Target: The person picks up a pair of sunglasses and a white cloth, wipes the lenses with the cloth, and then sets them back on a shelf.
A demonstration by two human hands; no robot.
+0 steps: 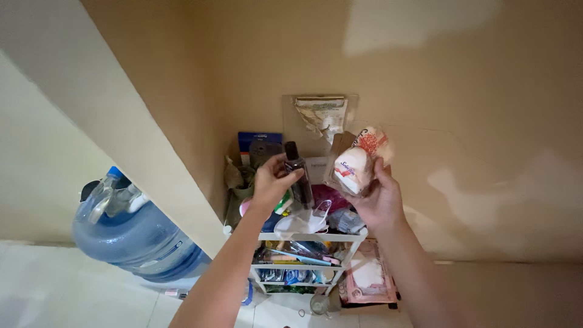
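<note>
Our left hand point(274, 179) grips a dark slim bottle point(298, 175). Our right hand point(379, 200) clasps a wrapped white bar point(352, 170), both above a cluttered white rack point(310, 238).

a home corner: cluttered white shelf rack point(313, 255) of toiletries, big water jug point(130, 234), tiled floor point(73, 291).

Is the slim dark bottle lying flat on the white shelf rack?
No, the left hand holds the slim dark bottle upright above the white shelf rack.

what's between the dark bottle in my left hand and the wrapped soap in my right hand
No object sits in the gap between the dark bottle and the wrapped soap. The head view shows only shelf clutter and wall behind it.
</note>
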